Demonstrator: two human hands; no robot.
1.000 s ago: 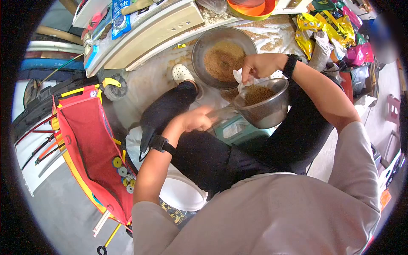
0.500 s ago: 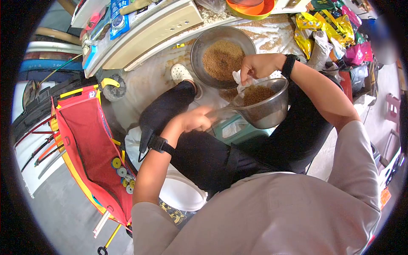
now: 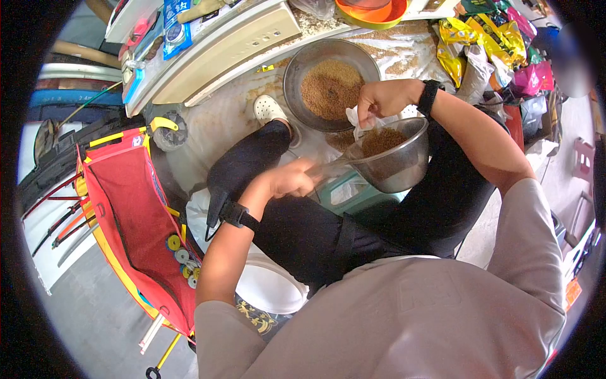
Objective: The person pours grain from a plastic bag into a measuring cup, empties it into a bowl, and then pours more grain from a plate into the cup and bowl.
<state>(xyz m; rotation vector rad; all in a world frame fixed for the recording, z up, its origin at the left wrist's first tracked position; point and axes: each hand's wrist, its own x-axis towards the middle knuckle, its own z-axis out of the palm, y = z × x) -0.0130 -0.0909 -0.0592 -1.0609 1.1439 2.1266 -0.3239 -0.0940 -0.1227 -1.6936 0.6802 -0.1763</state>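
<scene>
My left hand (image 3: 293, 179) is closed round the handle of a large grey see-through dipper (image 3: 401, 170), its fingers slightly blurred. Brown granules (image 3: 384, 140) fill part of the dipper, which hangs above my lap. My right hand (image 3: 383, 101) pinches a crumpled white plastic bag (image 3: 358, 120) at the dipper's far rim; part of the bag is hidden behind the hand and the rim. Beyond it, on the floor, a wide metal basin (image 3: 295, 95) contains more light-brown and dark-brown granules.
A light-green stool (image 3: 344, 192) stands below the dipper. To the left is a red folding bin with a yellow frame (image 3: 126, 189). Colourful packets (image 3: 464, 38) pile up at the far right. An orange sieve (image 3: 385, 14) sits at the back, and a white bucket (image 3: 271, 290) is beside my thigh.
Almost nothing differs. Both hands keep their places on the dipper handle and the bag, and the dipper has barely shifted.
</scene>
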